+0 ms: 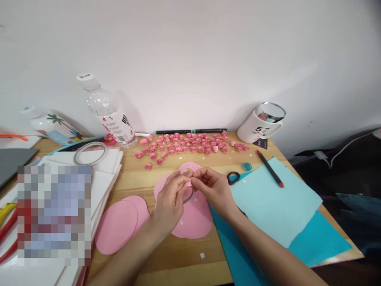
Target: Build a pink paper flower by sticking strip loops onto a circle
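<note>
My left hand (170,198) and my right hand (214,190) meet near the middle of the desk, fingertips pinched together. Between them is a small piece of pink paper (188,183), mostly hidden by the fingers. Beneath the hands lie overlapping pink paper circles (192,228), with the edge of a round grey ring partly showing. More pink paper circles (117,226) are stacked to the left of my left wrist. Beyond the hands, many small rolled pink paper roses (178,149) are spread in rows toward the wall.
Behind stand a clear bottle (110,107) and a white mug (258,125). A black pen (190,131) lies along the wall. Light blue paper (276,202), a red-tipped pen (270,169) and a black loop handle (233,178) sit at right. White sheets (101,174) pile up left.
</note>
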The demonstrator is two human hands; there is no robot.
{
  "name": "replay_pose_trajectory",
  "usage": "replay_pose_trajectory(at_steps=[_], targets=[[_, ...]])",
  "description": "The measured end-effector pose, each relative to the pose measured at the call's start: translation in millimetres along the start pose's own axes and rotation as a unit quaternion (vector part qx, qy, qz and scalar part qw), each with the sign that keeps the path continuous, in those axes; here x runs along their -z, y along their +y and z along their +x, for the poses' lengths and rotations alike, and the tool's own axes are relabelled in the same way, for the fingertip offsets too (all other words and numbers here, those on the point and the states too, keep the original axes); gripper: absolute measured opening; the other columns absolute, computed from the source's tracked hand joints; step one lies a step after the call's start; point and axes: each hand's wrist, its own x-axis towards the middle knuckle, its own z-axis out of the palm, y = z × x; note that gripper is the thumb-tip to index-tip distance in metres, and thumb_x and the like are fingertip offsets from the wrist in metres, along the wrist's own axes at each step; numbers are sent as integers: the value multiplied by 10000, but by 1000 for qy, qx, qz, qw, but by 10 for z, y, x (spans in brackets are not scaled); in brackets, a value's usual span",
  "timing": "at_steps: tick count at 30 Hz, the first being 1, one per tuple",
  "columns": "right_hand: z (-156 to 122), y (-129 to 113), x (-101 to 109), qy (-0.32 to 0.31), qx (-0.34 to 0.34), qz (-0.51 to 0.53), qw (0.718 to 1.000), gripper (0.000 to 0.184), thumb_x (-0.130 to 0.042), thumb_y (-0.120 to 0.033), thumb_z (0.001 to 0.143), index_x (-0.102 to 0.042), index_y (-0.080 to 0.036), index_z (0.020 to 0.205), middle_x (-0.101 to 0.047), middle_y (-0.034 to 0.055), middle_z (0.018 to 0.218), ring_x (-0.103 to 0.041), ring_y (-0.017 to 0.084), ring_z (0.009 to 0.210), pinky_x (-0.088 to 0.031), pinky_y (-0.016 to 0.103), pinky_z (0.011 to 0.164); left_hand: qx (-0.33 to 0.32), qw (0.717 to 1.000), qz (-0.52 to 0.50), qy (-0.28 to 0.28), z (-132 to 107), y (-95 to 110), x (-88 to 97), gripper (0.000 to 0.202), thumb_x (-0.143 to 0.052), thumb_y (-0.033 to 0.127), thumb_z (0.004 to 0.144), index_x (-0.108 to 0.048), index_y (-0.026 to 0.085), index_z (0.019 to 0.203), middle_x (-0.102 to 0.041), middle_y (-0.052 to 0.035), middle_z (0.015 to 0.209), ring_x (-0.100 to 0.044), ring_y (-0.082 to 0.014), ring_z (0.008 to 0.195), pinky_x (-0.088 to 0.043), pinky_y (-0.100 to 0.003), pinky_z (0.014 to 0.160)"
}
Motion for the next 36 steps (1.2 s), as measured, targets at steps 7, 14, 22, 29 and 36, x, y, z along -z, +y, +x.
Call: replay_pose_trajectory(at_steps=[7,14,22,29,36], targets=[[-12,-23,-6,-15,11,12,1000,180,-672,-325,702,-581,-177,751,-577,-12,642,-554,113,588,-481,264,599,-3,998,10,54,38,49,8,126,-489,210,836,-607,222,878,-663,-25,909,-608,-164,891,-456,-279,823],[-4,28,27,11,95,-94,991,81,-638,-257,736,-618,-188,772,-603,17,742,-568,127,654,-477,269,620,17,998,-13,58,68,104,41,94,-525,221,814,-618,215,820,-652,-5,827,-602,-153,799,-455,-249,733],[-4,-5,56,-35,29,-107,993,157,-591,-301,777,-669,-166,757,-622,4,577,-584,124,522,-501,263,547,-75,995,59,10,86,50,81,175,-450,142,843,-608,217,844,-649,-15,857,-597,-144,815,-440,-249,756],[21,13,109,-65,-1,-91,994,210,-605,-341,774,-670,-142,754,-643,20,572,-602,123,516,-519,252,544,-84,995,50,-9,94,22,88,188,-436,98,841,-594,200,840,-641,-14,867,-591,-131,823,-436,-243,753],[35,5,121,-98,-1,-80,992,230,-574,-358,796,-654,-146,759,-641,20,591,-617,129,542,-528,258,559,-45,999,18,-15,116,27,103,180,-457,88,824,-599,197,811,-642,1,831,-593,-121,793,-435,-227,739]])
